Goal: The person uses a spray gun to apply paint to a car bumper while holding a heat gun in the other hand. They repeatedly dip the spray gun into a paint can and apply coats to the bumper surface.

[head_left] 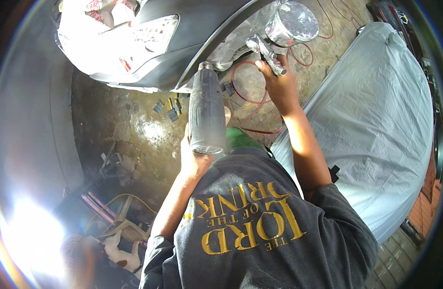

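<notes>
A dark, worn heat gun (206, 108) is gripped in my left hand (198, 163), its metal nozzle pointing up at the lower edge of a grey car bumper (185, 41). The heat gun's body hides most of the fingers. My right hand (283, 86) is closed round a silver, paint-stained spray gun (266, 52), held beside the bumper's curved wheel-arch edge. Just beyond the spray gun stands a round paint-smeared tin (298, 21). Masking plastic and printed paper (103, 17) cover parts of the car near the headlight (156, 34).
A thin red hose (238, 84) loops over the concrete floor. Small dark blocks (172, 114) lie below the bumper. A silver-grey cover (371, 120) drapes a large object at right. A glaring lamp (31, 236), a chair (127, 224) and a white-and-brown animal (122, 253) are lower left.
</notes>
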Available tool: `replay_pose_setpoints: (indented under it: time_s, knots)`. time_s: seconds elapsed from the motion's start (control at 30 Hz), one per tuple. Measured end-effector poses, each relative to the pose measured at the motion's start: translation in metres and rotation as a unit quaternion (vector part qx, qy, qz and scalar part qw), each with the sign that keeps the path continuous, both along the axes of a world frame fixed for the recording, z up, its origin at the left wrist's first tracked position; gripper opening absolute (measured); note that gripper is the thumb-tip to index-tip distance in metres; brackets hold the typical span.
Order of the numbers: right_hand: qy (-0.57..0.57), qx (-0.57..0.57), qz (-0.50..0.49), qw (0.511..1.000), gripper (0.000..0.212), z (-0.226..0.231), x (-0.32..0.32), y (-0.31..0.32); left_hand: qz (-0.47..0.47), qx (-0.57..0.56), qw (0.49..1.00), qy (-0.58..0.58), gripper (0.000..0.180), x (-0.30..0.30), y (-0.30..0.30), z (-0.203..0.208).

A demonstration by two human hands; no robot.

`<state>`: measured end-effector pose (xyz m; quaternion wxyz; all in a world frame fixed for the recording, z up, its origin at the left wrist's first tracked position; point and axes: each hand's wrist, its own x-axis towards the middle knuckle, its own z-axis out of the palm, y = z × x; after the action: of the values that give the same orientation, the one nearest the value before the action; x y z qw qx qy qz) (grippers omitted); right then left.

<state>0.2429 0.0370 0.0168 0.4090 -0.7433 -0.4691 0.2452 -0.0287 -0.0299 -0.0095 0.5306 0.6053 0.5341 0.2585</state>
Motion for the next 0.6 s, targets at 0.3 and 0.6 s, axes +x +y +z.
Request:
replay_pose_setpoints:
  time_s: [0.3, 0.6]
  knots:
    - [0.003, -0.085, 0.098, 0.992, 0.044, -0.015, -0.031, -0.022, 0.044, -0.034, 0.998, -0.041, 0.063, -0.014, -0.014, -0.009]
    - [0.027, -0.047, 0.047, 0.997, 0.043, -0.041, -0.017, -0.037, 0.045, -0.045, 0.998, -0.015, 0.071, -0.025, -0.032, -0.022]
